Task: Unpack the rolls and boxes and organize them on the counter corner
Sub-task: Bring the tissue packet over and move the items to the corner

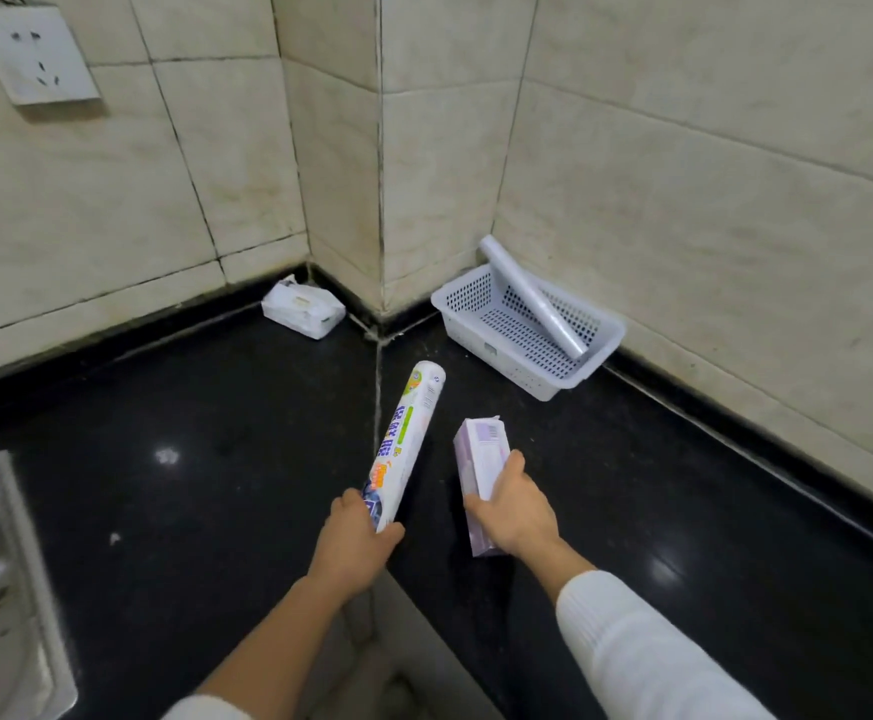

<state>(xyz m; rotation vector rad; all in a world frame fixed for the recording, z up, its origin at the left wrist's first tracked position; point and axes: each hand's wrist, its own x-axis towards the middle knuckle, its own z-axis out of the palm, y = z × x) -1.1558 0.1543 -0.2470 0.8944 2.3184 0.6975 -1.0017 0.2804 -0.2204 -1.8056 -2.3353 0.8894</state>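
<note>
The job looked roughly half done: one plain roll (533, 298) leaned in the white basket (481, 337) at the far right of the table (190, 407). The left hand (356, 532) gripped a printed roll (408, 439) and the right hand (514, 506) a purple box (481, 459), both near the middle and not yet placed.

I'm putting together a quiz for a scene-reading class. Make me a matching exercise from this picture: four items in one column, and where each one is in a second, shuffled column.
Things:
1. printed roll
2. purple box
3. clear roll
4. white packet

Places:
A. slanted in the white basket
B. held in the right hand
C. lying on the counter, in neither hand
D. held in the left hand

Pairs: 1-D, 2-B, 3-A, 4-C
</note>
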